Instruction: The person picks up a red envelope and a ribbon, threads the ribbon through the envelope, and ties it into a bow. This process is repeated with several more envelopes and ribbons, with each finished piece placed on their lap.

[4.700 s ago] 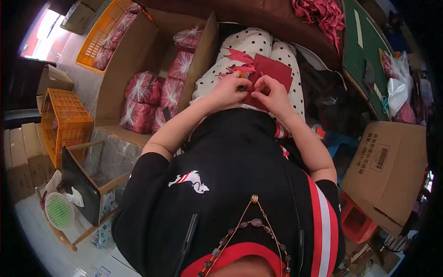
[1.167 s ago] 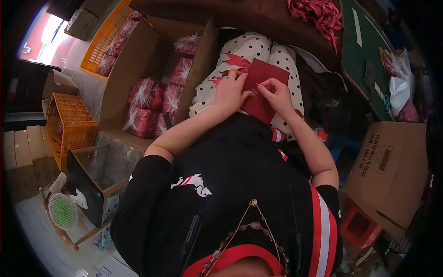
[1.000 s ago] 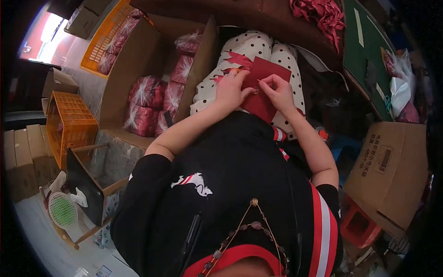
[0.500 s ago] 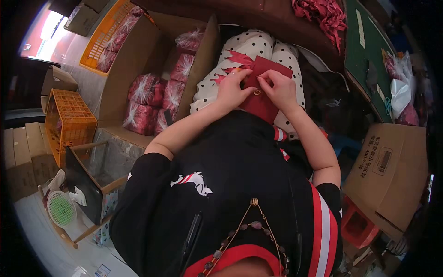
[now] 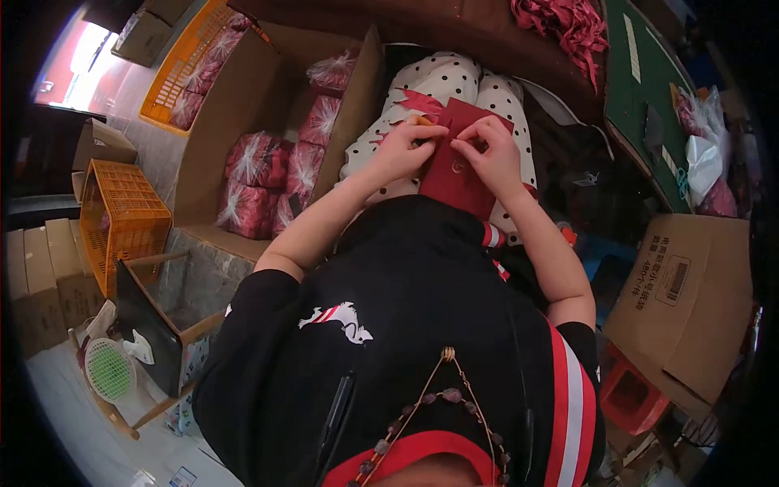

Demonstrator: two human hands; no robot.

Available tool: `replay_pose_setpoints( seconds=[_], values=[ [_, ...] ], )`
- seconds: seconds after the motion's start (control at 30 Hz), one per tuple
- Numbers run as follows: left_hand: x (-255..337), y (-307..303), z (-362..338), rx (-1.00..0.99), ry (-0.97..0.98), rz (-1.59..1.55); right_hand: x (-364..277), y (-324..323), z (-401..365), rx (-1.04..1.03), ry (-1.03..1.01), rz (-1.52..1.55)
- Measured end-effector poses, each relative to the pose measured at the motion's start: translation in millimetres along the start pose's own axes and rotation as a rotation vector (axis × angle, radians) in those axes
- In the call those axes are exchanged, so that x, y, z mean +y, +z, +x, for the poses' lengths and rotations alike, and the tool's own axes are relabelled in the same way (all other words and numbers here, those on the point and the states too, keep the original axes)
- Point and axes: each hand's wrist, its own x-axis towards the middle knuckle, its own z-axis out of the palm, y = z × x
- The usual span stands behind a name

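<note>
A flat, deep-red rectangular card (image 5: 461,185) with a small gold mark is seen on a polka-dot lap (image 5: 514,122). Above it, left hand (image 5: 406,150) and right hand (image 5: 492,156) are pinched closed, anything gripped indiscernible.

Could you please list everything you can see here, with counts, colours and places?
Flat square piece: one, dark red, on the lap
Ribbons: several, pink-red, near the left hand
Ribbon heap: one, pink-red, top right
Open box: one, brown, left of the legs
Wrapped bundles: at least six, red, inside it
Crates: two, orange, far left
Printed carton: one, brown, right
Board: one, green, upper right
Racket: one, green and white, lower left
Smaller items: too unclear to count
Trousers: white, black dots
Shirt: black
Hands: two, bare, left and right, over the square piece
</note>
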Motion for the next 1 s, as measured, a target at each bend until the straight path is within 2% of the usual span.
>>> replay_pose_setpoints(
  seconds=[0.1, 0.17, 0.23, 0.33, 0.43, 0.53, 0.73, 0.8, 0.83, 0.9, 0.93, 0.97, 1.0],
  values=[
    [-7, 2, 0, 0.02, 0.044, 0.102, 9, 5, 1, -0.001, -0.077, -0.051],
    [-7, 4, 0, 0.056, 0.068, 0.139, 13, 10, 1, -0.098, 0.036, 0.115],
    [-1, 5, -1, 0.151, 0.238, 0.365, 14, 11, 1, -0.126, 0.034, 0.092],
    [19, 6, -5, 0.119, 0.153, 0.532, 8, 7, 1, -0.019, -0.08, 0.053],
    [17, 3, -4, 0.055, 0.164, 0.623, 13, 0, 2, -0.191, -0.164, -0.162],
    [25, -3, -6, -0.05, 0.061, 0.67, 10, 3, -2, -0.179, -0.167, -0.196],
    [25, -26, -4, -0.152, 0.091, 0.614, 9, 7, 1, -0.209, -0.256, -0.229],
    [-4, -55, 4, -0.081, 0.051, 0.49, 14, 0, -1, -0.238, -0.1, -0.282],
    [-6, -71, 3, -0.021, 0.014, 0.531, 23, -3, -3, -0.214, -0.077, -0.242],
    [-13, -90, 2, 0.172, -0.205, 0.374, 32, -11, -5, -0.211, -0.035, -0.22],
    [-22, -96, 3, 0.193, -0.107, 0.447, 31, -12, -7, -0.215, 0.009, -0.196],
    [-30, -91, 1, 0.186, -0.109, 0.445, 30, -12, -8, -0.216, 0.029, -0.209],
    [-19, -77, -1, 0.32, -0.021, 0.617, 31, -13, -10, -0.218, 0.035, -0.21]
  ],
)
